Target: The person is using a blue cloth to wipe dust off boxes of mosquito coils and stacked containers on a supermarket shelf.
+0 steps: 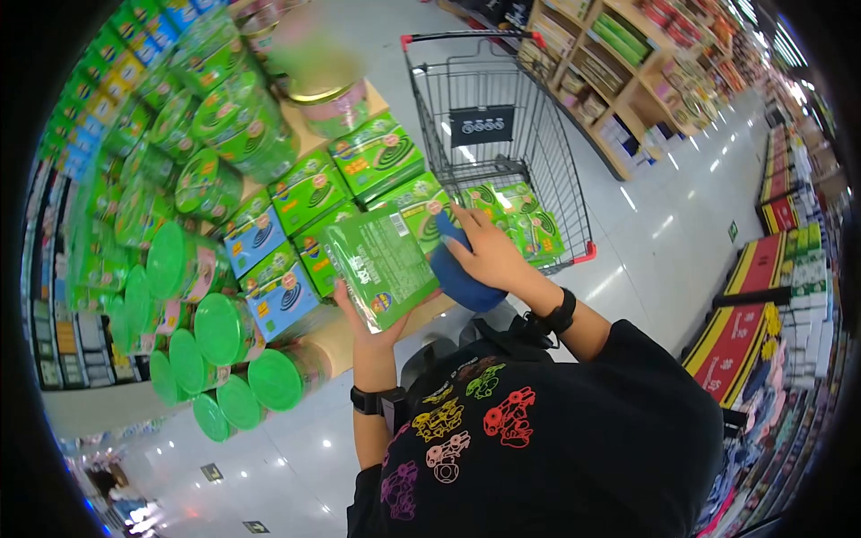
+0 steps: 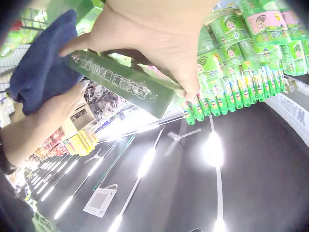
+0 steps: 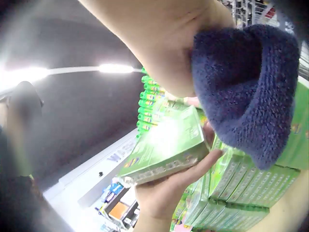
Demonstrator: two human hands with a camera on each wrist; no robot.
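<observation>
My left hand (image 1: 382,338) grips a green box of mosquito coils (image 1: 378,273) from below, its barcode face turned up in the head view. Fingers and thumb span the edges of this box (image 2: 128,82) in the left wrist view. A dark blue cloth (image 1: 462,276) is held in my right hand (image 1: 495,255), close beside the box's right side. In the right wrist view the thick, fuzzy cloth (image 3: 246,96) hides most of the right fingers. Several more mosquito coil boxes (image 1: 309,190), green and blue, stand in rows just beyond the left hand.
A shopping cart (image 1: 482,125) stands ahead, with several green boxes (image 1: 529,229) at its near end. Tubs with green lids (image 1: 224,330) are stacked at the left of the display. Wooden shelves (image 1: 592,67) stand behind the cart, and red-and-yellow signs (image 1: 731,354) line the right.
</observation>
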